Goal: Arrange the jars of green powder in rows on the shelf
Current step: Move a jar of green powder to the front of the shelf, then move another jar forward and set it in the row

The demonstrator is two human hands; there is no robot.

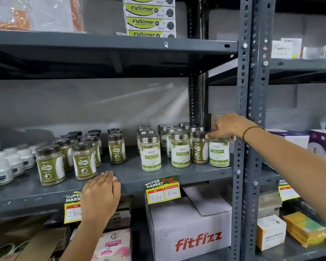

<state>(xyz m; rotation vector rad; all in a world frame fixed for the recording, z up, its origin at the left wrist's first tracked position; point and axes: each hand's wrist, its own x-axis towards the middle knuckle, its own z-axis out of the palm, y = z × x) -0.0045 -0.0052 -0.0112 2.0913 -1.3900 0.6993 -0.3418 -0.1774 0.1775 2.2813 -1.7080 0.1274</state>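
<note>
Partly done: silver-lidded jars (180, 148) stand in roughly 3 rows, apparently. Right hand (226, 127) grips the end jar (219, 152) by its lid; left hand (100, 193) rests open on the shelf (132, 175). A dark-lidded jar (199, 147) remains misplaced.

My right hand (228, 127) grips the end jar (219, 152) by its lid; my left hand (100, 194) rests flat on the shelf (132, 176) edge.

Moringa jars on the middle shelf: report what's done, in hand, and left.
Done: several silver-lidded Moringa jars stand in rows. In hand: the right hand grips the lid of the rightmost jar. Left: one dark-lidded Gaska jar sits among them; the left hand is empty.
</note>
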